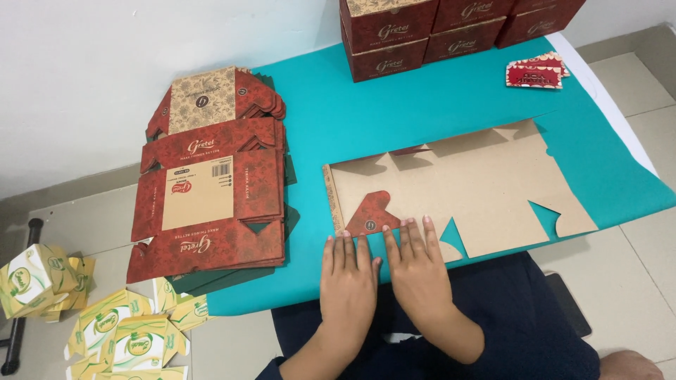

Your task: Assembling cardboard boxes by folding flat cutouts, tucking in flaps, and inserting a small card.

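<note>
A flat, unfolded cardboard box blank (465, 186) lies plain brown side up on the teal worktop (429, 105), just in front of the person. At its near left corner 1 small flap (371, 213) is folded over so that its red printed side shows.

Both hands lie palm down at the near edge of the blank, side by side and almost touching each other. The left hand (346, 278) rests flat on the teal cover just near of the red flap, its fingertips reaching the flap's near edge. The right hand (417, 264) presses flat on the blank's near edge, just right of the flap, fingers stretched out and close together. Neither hand has a grip on anything: the fingers are straight and open, holding nothing.

To the left, a stack of flat red box blanks (211, 190) sits half on the worktop, printed side up, well apart from the hands. At the far edge stand several assembled red boxes (451, 24), stacked 2 high. Right of them, near the far right corner, lies a small pile of red cards (535, 72).

On the floor (84, 225) at the near left lie yellow and green folded cartons (105, 317). The person's dark clothing (507, 317) fills the near middle.
</note>
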